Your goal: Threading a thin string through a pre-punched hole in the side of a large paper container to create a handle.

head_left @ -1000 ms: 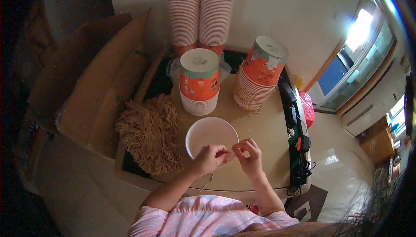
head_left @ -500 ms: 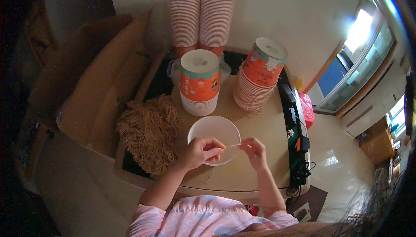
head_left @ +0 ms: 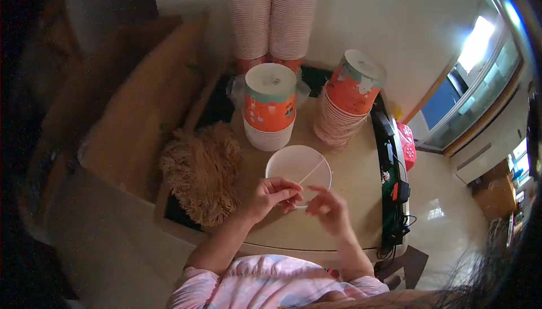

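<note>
A white paper tub stands mouth up on the table in front of me. Over its mouth runs a thin pale string, slanting from my fingers up toward the far right rim. The near end of the string is pinched in my left hand, which is closed at the tub's near side. Close to the near right rim is my right hand, slightly blurred, its fingers apart and nothing visible in them. Left of the tub lies a shaggy bundle of brown strings.
Behind the tub stands an upside-down stack of orange paper tubs. A second stack, at its right, has strings draped on it. Tall wrapped stacks rise by the wall. A cardboard box is left; black cables line the right edge.
My right hand has let go of the string and moved down, nearer my left hand. The string now slants up across the tub. Everything appears shifted slightly right as the view moves.
</note>
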`<state>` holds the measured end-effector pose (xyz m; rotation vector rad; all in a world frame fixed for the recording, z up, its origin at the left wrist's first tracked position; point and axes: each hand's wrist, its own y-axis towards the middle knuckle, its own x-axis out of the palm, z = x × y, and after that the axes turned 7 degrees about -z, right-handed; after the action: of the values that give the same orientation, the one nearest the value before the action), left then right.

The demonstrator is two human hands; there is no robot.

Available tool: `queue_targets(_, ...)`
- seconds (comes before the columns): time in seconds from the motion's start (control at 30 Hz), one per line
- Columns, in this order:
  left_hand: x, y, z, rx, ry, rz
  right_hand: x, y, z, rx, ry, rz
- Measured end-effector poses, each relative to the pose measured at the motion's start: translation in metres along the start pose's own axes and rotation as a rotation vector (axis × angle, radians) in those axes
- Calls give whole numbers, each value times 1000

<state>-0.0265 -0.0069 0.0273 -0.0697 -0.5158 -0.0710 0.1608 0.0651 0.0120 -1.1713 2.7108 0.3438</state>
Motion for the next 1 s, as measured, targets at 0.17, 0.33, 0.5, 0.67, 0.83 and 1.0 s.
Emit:
queue_targets(0.17, 6, -4, 11, 73, 86, -2, 26, -18, 11, 144, 464, -141)
queue_targets(0.33, -21, -8, 16, 519, 1180, 31, -8, -21, 19, -43, -89, 267)
queue_targets(0.5, -28, -9, -5, 524, 1754, -28, -7, -8, -32, -279, -445, 429)
queue_targets(0.67, -34, 5, -29, 468, 1761, -119, 20, -15, -51, -478, -52, 271)
queue_targets(0.83, -9, 23, -30, 385, 1594, -56, 64, -36, -57, -455, 241, -625)
queue_targets(1.0, -7, 28, -15, 154, 1226, 213, 48, -49, -69, -216, 519, -815)
